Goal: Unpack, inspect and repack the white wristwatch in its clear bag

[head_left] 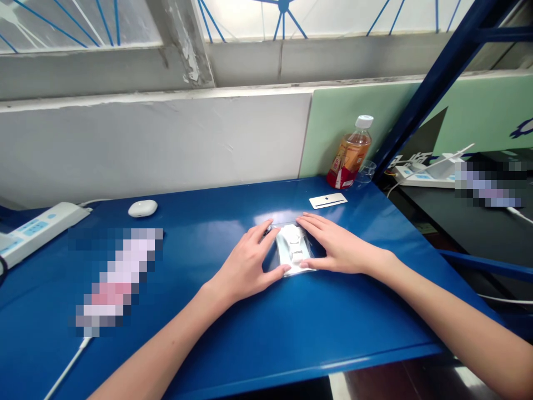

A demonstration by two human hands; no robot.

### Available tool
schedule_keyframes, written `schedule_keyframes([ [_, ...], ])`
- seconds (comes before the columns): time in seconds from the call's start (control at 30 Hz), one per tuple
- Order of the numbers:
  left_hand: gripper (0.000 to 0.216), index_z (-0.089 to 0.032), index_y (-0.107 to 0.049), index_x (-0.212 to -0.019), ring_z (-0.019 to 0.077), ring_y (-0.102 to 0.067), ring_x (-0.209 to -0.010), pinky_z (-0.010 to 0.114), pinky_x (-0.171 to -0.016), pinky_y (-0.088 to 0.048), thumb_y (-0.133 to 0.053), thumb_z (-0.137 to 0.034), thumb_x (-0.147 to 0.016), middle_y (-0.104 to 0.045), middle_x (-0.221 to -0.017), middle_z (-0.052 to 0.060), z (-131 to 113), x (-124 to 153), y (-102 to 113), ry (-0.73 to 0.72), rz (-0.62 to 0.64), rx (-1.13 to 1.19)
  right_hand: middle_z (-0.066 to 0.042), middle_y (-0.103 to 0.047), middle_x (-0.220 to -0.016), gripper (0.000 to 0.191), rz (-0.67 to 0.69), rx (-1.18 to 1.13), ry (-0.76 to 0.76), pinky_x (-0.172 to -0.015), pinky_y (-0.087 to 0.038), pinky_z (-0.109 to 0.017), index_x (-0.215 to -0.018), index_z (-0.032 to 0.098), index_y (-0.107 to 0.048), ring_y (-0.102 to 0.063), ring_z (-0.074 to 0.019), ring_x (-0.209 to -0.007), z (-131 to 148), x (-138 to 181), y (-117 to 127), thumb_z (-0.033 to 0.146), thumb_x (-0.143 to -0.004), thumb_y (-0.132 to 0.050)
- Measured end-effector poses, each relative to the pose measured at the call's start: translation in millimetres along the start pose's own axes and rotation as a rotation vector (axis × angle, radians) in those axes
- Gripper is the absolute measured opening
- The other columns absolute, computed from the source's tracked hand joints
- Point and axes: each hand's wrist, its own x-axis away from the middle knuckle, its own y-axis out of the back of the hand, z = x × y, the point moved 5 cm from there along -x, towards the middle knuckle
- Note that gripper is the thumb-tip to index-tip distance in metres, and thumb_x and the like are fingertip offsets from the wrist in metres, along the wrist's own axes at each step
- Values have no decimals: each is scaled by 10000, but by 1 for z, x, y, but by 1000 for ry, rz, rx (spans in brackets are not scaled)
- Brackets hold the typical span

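Note:
A small clear plastic packet [293,251] with white parts inside lies flat on the blue table [258,333], near its middle. My left hand [245,268] rests on the packet's left edge, fingers stretched over the top corner and thumb at the bottom edge. My right hand [338,245] lies flat along the packet's right edge, fingers extended and pressed against it. Both hands frame the packet and touch it. The packet is not lifted.
A white card [327,200] lies behind the packet. An orange drink bottle [350,155] stands at the back right beside a blue rack post [433,89]. A white oval case [142,208], a power strip [33,230] and a blurred item with a cable [116,278] sit to the left.

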Motion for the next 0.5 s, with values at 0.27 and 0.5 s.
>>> schedule_keyframes([
  [0.27, 785, -156, -327, -1508, 354, -326, -1447, 520, -1136, -366, -639, -504, -878, -336, -1570, 206, 2, 0, -1, 10, 24, -4, -247, -421, -1513, 923, 15, 20, 1, -1132, -379, -561, -1508, 71, -353, -354, -389, -1432, -1, 1, -1, 664, -841, -587],
  [0.5, 925, -163, -191, -1565, 352, -221, -1490, 553, -1179, -260, -630, -580, -867, -268, -1603, 202, 5, 0, -5, -35, 118, -18, -218, -318, -1580, 1048, 57, -5, 18, -1156, -347, -553, -1546, 101, -285, -259, -392, -1473, -7, 4, 6, 694, -766, -656],
])
